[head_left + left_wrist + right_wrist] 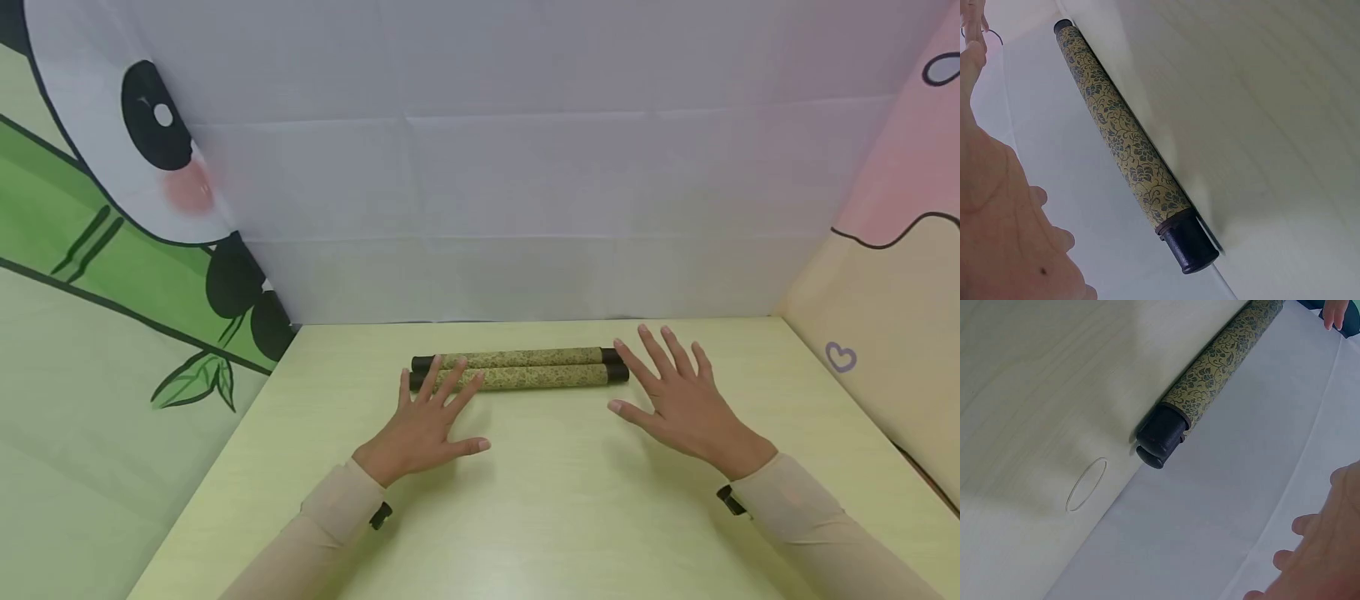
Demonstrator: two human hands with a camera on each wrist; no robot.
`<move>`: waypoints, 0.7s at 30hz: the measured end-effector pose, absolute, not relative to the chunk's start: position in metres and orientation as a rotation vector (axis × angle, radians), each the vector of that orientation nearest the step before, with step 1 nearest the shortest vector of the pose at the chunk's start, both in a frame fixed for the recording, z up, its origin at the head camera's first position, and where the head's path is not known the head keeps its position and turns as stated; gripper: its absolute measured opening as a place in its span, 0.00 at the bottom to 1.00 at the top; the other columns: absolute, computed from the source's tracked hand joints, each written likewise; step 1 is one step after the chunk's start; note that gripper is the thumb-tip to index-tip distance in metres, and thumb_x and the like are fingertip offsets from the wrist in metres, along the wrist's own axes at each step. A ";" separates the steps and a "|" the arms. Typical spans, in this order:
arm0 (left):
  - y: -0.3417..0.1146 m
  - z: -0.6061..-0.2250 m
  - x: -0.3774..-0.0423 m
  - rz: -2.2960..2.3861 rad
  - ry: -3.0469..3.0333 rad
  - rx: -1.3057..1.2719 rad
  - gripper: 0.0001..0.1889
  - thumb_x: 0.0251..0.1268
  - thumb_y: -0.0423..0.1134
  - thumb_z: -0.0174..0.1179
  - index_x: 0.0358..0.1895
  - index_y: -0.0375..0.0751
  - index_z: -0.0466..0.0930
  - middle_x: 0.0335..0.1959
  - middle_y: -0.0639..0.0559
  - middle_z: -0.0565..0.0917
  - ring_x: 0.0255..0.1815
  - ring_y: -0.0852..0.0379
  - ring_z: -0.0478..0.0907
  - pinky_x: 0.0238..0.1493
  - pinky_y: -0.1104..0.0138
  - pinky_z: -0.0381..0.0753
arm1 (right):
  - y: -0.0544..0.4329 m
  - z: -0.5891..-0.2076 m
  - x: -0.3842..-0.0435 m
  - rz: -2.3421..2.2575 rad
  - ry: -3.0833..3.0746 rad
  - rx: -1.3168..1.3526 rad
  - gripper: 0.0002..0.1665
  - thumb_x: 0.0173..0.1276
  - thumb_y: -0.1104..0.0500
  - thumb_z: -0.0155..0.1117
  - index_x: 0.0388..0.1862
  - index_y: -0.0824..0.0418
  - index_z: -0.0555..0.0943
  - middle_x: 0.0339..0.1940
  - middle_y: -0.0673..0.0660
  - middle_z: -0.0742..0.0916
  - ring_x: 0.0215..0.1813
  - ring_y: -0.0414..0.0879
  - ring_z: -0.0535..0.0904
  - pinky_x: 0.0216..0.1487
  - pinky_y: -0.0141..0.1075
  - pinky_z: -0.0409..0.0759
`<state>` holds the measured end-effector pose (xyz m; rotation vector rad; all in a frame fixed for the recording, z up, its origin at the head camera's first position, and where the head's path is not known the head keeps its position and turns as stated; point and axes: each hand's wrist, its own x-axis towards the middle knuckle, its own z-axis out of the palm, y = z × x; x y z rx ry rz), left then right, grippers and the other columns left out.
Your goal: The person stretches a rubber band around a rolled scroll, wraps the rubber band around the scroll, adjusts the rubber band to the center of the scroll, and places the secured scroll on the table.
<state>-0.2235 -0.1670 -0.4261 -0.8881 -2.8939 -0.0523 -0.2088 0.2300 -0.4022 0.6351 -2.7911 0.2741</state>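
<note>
Two patterned rolls lie side by side at the back of the table! The left hand, fingers spread and gripping nothing, hides part of their left end; the right hand, splayed and empty too, is just by the right end. Touching? I can't tell. Sleeves run out of sight; a faint loop is too thin to identify.
</note>
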 end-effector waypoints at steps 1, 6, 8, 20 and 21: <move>-0.167 -0.426 -0.224 -0.051 -2.895 -0.886 0.50 0.66 0.79 0.43 0.84 0.59 0.38 0.84 0.50 0.37 0.81 0.41 0.25 0.69 0.27 0.35 | 0.231 -0.402 -0.210 0.271 -2.789 0.637 0.50 0.74 0.30 0.52 0.86 0.43 0.44 0.84 0.62 0.49 0.83 0.63 0.36 0.71 0.71 0.37; -0.165 -0.426 -0.227 -0.067 -2.904 -0.885 0.50 0.66 0.78 0.44 0.84 0.60 0.38 0.84 0.50 0.37 0.81 0.41 0.25 0.70 0.28 0.34 | 0.238 -0.404 -0.220 0.285 -2.747 0.658 0.50 0.74 0.31 0.54 0.85 0.44 0.47 0.84 0.63 0.52 0.82 0.64 0.40 0.71 0.71 0.40; -0.165 -0.425 -0.228 -0.085 -2.916 -0.889 0.51 0.66 0.78 0.45 0.84 0.59 0.37 0.84 0.50 0.36 0.81 0.42 0.24 0.70 0.30 0.31 | 0.242 -0.405 -0.227 0.293 -2.713 0.663 0.49 0.74 0.32 0.56 0.85 0.46 0.50 0.83 0.63 0.55 0.81 0.65 0.46 0.71 0.70 0.43; -0.159 -0.424 -0.234 -0.117 -2.901 -0.930 0.53 0.64 0.75 0.54 0.84 0.53 0.44 0.84 0.45 0.39 0.82 0.40 0.28 0.70 0.28 0.37 | 0.273 -0.394 -0.267 0.588 -2.795 0.501 0.30 0.77 0.52 0.60 0.72 0.65 0.71 0.67 0.69 0.76 0.62 0.66 0.75 0.55 0.62 0.75; -0.158 -0.424 -0.235 -0.110 -2.900 -0.929 0.53 0.64 0.75 0.54 0.84 0.53 0.44 0.84 0.45 0.39 0.82 0.40 0.29 0.70 0.28 0.37 | 0.276 -0.394 -0.271 0.593 -2.816 0.493 0.29 0.77 0.53 0.60 0.71 0.66 0.72 0.66 0.69 0.77 0.60 0.66 0.77 0.54 0.62 0.76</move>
